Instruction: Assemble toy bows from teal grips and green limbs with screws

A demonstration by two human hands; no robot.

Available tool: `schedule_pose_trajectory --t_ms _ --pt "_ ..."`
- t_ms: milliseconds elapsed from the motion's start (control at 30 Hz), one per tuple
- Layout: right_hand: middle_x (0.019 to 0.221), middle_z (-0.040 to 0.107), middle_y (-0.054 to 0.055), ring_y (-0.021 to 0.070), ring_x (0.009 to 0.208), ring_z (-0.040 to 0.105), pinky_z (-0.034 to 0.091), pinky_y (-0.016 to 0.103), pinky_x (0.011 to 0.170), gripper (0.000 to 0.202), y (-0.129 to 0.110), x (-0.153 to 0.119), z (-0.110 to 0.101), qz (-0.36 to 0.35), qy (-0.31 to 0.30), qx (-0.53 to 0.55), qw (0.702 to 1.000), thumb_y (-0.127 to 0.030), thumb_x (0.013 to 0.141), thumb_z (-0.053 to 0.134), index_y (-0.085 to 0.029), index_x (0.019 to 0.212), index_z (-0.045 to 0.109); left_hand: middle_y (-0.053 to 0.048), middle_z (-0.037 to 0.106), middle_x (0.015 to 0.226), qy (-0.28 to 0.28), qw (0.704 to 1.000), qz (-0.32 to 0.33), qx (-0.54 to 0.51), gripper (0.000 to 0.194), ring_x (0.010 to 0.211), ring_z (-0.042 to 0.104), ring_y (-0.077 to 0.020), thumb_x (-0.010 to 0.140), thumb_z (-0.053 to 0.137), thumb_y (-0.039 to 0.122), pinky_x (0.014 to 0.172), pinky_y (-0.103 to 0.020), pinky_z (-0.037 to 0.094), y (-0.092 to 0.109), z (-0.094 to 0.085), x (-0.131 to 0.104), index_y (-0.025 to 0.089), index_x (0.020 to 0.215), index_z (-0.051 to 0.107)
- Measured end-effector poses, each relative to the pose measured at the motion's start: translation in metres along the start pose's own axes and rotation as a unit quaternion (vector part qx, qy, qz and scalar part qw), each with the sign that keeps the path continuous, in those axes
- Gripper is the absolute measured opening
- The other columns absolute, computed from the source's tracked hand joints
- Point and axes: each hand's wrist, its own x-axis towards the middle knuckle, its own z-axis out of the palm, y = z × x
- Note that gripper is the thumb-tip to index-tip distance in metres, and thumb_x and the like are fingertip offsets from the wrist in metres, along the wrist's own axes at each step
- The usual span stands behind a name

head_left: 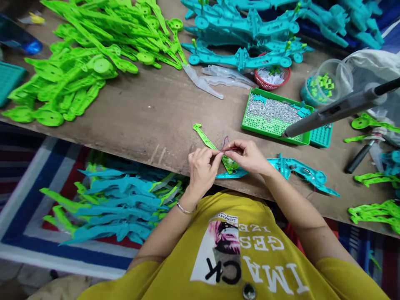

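A thin purplish string [225, 141] runs between my hands, with a small loop standing up. My left hand [201, 166] is closed, thumb and forefinger pinching at the string. Beside it, my right hand [250, 157] pinches the string too, its fingertips almost touching the left ones. Below the fingers lies a lime-green plastic arm [204, 137], its wide round end partly covered by the hands. It rests at the end of a turquoise plastic bow-shaped part [286, 164] along the table's front edge. The exact grip is hidden by the fingers.
Lime-green parts [100, 64] are heaped at the back left, turquoise parts [240, 58] at the back. A green tray of screws [245, 121] sits behind my right hand, under a hanging electric screwdriver [334, 109]. A red basket [265, 85] and a black-handled tool [359, 158] lie nearby.
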Motion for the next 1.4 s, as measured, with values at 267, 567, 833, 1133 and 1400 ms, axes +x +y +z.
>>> schedule_pose_trajectory --t_ms 267,567,833,1133,1400 --pt "0.059 0.045 -0.006 0.0085 0.058 0.036 0.028 0.025 0.055 0.027 0.001 0.013 0.001 0.043 -0.014 0.038 0.998 -0.041 0.077 0.067 -0.019 0.066 0.055 -0.006 0.074 0.096 0.009 0.996 -0.041 -0.077 0.017 0.078 0.068 -0.0181 0.095 0.064 0.033 0.077 -0.033 0.052 -0.007 -0.007 -0.01 0.02 0.105 0.066" --pt "0.056 0.041 -0.007 0.0086 0.056 0.033 0.024 0.027 0.056 0.026 0.002 0.014 0.008 0.058 -0.022 -0.014 0.998 -0.04 0.081 0.065 -0.02 0.068 0.055 -0.003 0.071 0.096 -0.013 0.921 -0.215 -0.325 0.039 0.074 0.076 -0.0154 0.093 0.061 0.033 0.068 -0.027 0.063 -0.016 0.004 -0.02 0.021 0.126 0.046" --pt "0.055 0.044 -0.007 0.0099 0.056 0.037 0.028 0.027 0.059 0.024 -0.006 0.021 0.016 0.057 -0.01 -0.11 0.992 -0.036 0.084 0.064 -0.02 0.068 0.056 -0.001 0.071 0.095 0.006 0.903 -0.223 -0.368 0.044 0.075 0.076 -0.0152 0.092 0.064 0.033 0.071 -0.028 0.065 -0.014 0.01 -0.018 0.022 0.129 0.043" --pt "0.064 0.056 -0.004 0.0103 0.06 0.041 0.03 0.027 0.065 0.017 -0.007 0.017 0.02 0.033 0.004 -0.15 0.988 -0.031 0.086 0.063 -0.019 0.073 0.061 -0.004 0.072 0.101 0.029 0.887 -0.234 -0.397 0.05 0.079 0.076 -0.0156 0.093 0.065 0.034 0.078 -0.031 0.067 -0.01 0.013 -0.019 0.021 0.135 0.041" --pt "0.068 0.061 -0.002 0.0101 0.059 0.046 0.035 0.026 0.061 0.018 0.006 0.014 0.023 0.017 0.026 -0.074 0.997 -0.035 0.082 0.064 -0.018 0.074 0.062 -0.003 0.07 0.099 0.017 0.81 -0.286 -0.513 0.052 0.09 0.075 -0.0155 0.08 0.079 0.04 0.092 -0.036 0.064 -0.009 0.017 -0.014 0.018 0.121 0.057"
